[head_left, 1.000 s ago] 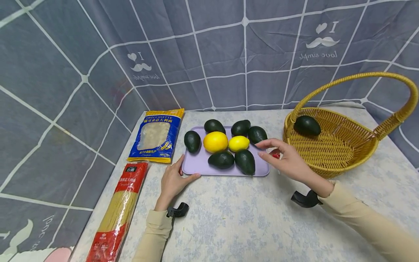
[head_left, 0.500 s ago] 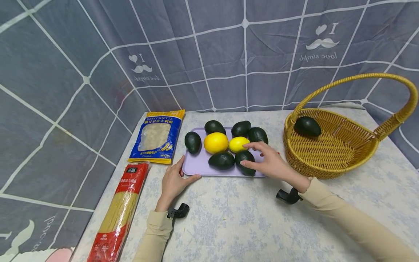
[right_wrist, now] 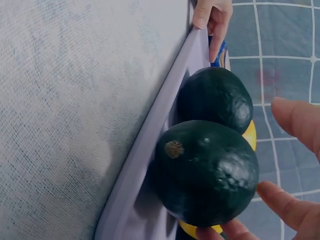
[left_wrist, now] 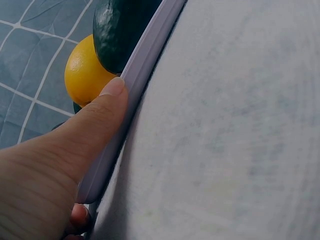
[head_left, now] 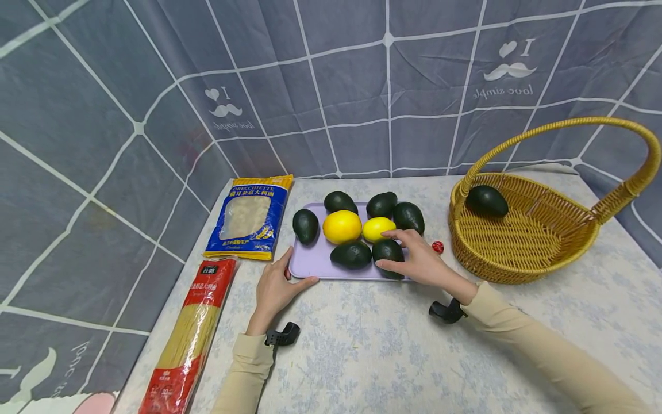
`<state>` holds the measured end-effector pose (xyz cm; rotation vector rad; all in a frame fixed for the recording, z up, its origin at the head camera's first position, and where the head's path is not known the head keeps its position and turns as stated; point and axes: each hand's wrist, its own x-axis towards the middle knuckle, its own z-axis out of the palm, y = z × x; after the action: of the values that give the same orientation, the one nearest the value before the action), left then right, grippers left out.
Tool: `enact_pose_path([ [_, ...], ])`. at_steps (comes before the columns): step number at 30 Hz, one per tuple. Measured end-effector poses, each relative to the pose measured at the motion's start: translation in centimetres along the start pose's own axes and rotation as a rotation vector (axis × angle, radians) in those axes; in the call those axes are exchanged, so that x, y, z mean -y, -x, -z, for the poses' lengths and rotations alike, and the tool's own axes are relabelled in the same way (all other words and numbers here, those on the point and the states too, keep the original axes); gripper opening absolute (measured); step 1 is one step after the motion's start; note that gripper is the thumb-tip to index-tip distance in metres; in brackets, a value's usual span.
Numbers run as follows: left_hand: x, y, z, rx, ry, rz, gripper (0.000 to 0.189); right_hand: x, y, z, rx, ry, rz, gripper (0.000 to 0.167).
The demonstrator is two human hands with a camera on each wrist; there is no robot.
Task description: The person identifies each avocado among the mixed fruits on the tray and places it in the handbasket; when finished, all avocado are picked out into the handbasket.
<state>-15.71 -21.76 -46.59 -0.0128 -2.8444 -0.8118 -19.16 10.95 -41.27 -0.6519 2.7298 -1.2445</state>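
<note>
In the head view my left hand (head_left: pixel 276 290) grips the near left corner of a lilac tray (head_left: pixel 315 265), its thumb along the front rim. On the tray lie several dark green avocados, a lemon (head_left: pixel 377 229) and a larger orange-yellow fruit (head_left: pixel 342 226). My right hand (head_left: pixel 421 261) is over the near right avocado (head_left: pixel 387 253), fingers spread around it. The right wrist view shows fingertips at the edge of this avocado (right_wrist: pixel 207 172), while the thumb (right_wrist: pixel 295 117) stands apart from it. Another avocado (right_wrist: pixel 215 97) lies right beside it.
A wicker basket (head_left: pixel 509 273) with a tall handle stands at the right, one avocado (head_left: pixel 487 201) inside. A small bumpy red thing (head_left: pixel 438 247) lies between basket and tray. At the left are a blue orecchiette bag (head_left: pixel 248 218) and a spaghetti packet (head_left: pixel 188 330).
My right hand has moved left from the tray's right edge to the near right avocado, uncovering the small red thing. The left hand stays on the tray corner.
</note>
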Motion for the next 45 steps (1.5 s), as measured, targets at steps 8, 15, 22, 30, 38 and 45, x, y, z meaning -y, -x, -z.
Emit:
enact_pose_path([
  [8, 0.1, 0.1, -0.1, -0.005, 0.000, 0.000, 0.100, -0.5, -0.1, -0.7, -0.009, 0.077, -0.036, 0.065],
  [15, 0.1, 0.0, -0.1, -0.005, -0.003, 0.001, 0.101, -0.9, -0.2, -1.0, -0.008, 0.030, -0.075, 0.063],
  [22, 0.0, 0.0, 0.0, -0.003, -0.003, -0.001, 0.100, -1.4, -0.3, -1.0, 0.006, -0.047, -0.099, 0.061],
  [30, 0.0, -0.1, -0.1, 0.000, -0.004, 0.000, 0.100, -1.9, 0.0, -1.0, -0.012, -0.108, -0.090, 0.057],
  [38, 0.1, 0.0, -0.1, -0.010, -0.002, -0.009, 0.100, -1.9, 0.6, -0.4, -0.032, -0.148, -0.061, 0.058],
  [45, 0.3, -0.1, -0.3, -0.006, 0.001, -0.008, 0.099, -1.1, 1.1, 0.6, -0.068, -0.174, -0.053, 0.060],
])
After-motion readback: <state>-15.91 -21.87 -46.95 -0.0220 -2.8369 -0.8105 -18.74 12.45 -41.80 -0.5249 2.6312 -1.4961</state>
